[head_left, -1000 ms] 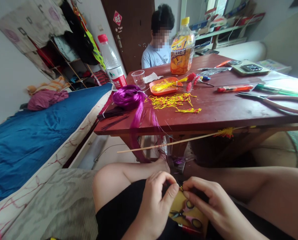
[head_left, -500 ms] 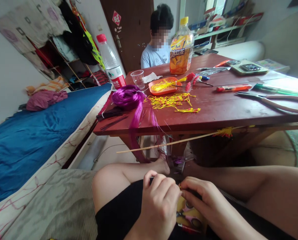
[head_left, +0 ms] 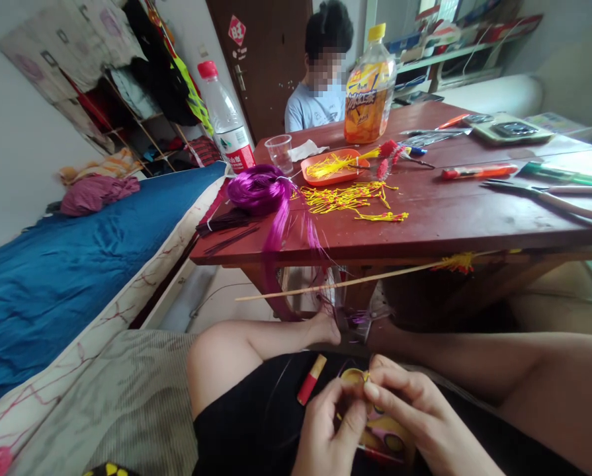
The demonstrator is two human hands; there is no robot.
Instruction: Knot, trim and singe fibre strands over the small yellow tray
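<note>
My left hand and my right hand meet over my lap at the bottom of the view. Both are pinched together on a small yellow piece between the fingertips. A red and tan tube lies on my black shorts just left of the hands. A yellow card with scissors rests on my lap under the hands. A thin wooden stick with yellow threads at its right end crosses in front of the table's edge.
A dark red table carries purple thread, yellow strands, an orange tray, two bottles, a plastic cup and tools. Another person sits at the far side. A bed with blue cover is left.
My left hand has dropped lower and uncovered the red and tan tube on my lap. Both hands still pinch the small yellow piece. The camera has tipped slightly.
</note>
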